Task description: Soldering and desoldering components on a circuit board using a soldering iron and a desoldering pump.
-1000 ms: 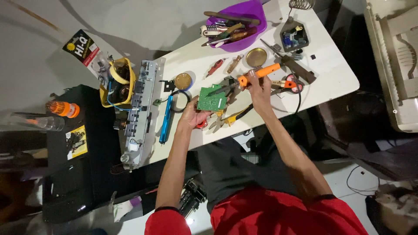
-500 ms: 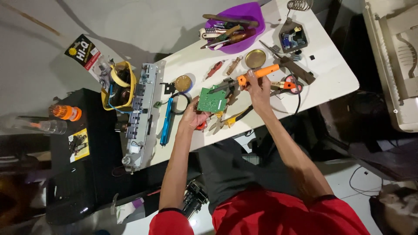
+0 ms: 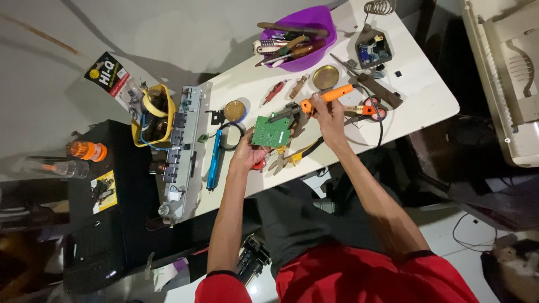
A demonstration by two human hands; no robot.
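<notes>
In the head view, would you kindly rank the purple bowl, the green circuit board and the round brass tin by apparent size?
1. purple bowl, clearly largest.
2. green circuit board, held in the left hand.
3. round brass tin, smallest.

Bright light falls on the white table (image 3: pixel 415 84), so it looks sharp and clear. Toward 7 and 4 o'clock the floor is dark and blurry. Long soft shadows stretch toward 11 o'clock.

The green circuit board (image 3: pixel 272 131) was tilted above the white table's (image 3: pixel 426 84) near edge; the orange-handled soldering iron (image 3: pixel 327 97) pointed at it.
</notes>
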